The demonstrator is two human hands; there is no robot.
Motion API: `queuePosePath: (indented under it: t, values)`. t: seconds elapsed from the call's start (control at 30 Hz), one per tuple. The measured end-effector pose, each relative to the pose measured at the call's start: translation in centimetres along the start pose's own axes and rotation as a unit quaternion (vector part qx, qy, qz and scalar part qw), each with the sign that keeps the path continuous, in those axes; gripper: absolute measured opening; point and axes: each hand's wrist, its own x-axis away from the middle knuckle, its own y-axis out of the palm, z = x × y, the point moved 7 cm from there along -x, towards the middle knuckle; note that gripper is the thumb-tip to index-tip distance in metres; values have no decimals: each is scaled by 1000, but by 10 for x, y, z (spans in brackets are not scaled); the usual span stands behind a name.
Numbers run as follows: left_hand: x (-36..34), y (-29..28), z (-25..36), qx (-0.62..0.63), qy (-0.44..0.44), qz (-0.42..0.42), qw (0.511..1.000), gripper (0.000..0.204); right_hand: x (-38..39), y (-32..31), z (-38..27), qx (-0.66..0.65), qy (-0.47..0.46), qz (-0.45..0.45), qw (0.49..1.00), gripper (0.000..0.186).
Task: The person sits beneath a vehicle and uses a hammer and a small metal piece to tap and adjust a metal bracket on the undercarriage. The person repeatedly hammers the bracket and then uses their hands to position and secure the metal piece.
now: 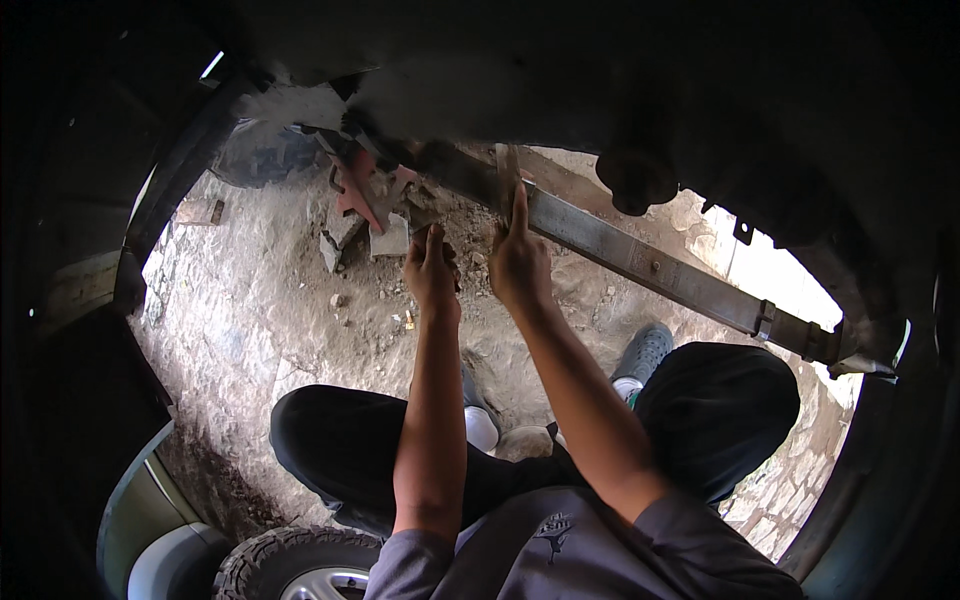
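My right hand (520,265) is raised to a long steel leaf spring (655,268) that slants from upper middle to lower right. Its index finger stretches up along a narrow flat metal strip (507,170) standing across the spring; the other fingers are curled around the strip's lower end. Beside it, a little to the left and below the spring, my left hand (432,272) is closed with the thumb up. Something dark shows at its fingers, too small to name.
A red jack stand (358,190) stands among broken concrete pieces (390,237) at the upper left. The dark underbody hangs overhead, with a rounded part (637,178) jutting down. A loose tyre (290,560) lies at the lower left, near my bent knees. The ground is rough dirt.
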Motion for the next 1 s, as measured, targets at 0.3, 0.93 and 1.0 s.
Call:
queuePosePath:
  t: [0.3, 0.93, 1.0]
  values:
    - [1, -5, -6, 15, 10, -22, 1000, 20, -3, 0, -1, 35, 5, 2, 999, 77]
    - [5, 15, -18, -15, -6, -44, 999, 17, -58, -13, -11, 70, 13, -20, 997, 66]
    - [7, 11, -14, -23, -18, -26, 999, 17, -65, -13, -15, 82, 16, -20, 996, 65]
